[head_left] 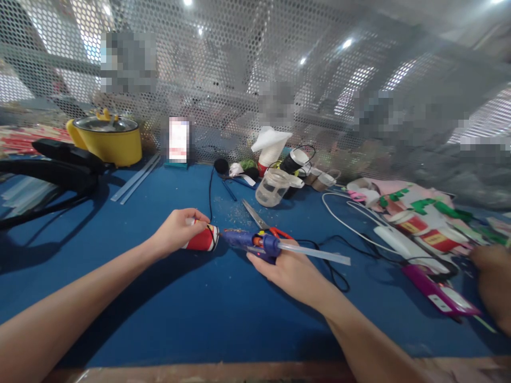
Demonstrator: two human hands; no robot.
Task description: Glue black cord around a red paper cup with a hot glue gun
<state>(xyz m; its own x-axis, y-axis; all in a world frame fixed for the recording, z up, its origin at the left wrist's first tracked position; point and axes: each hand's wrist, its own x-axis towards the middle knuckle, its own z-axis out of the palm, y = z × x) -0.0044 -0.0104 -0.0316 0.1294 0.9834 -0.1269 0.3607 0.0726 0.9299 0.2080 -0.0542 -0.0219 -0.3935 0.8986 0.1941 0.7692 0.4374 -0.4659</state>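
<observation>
Over the blue tabletop point(159, 319), the right hand point(293, 271) grips a blue glue gun point(243, 241), long axis running roughly left–right, clear glue stick point(319, 252) jutting from its rear. Smaller red-and-white cup point(199, 240) held on its side just left of the gun, clasped by the left hand point(181, 231), the nearer one, axes roughly in line. Nozzle point(222, 234) points at the cup's white end; contact cannot be told.
</observation>
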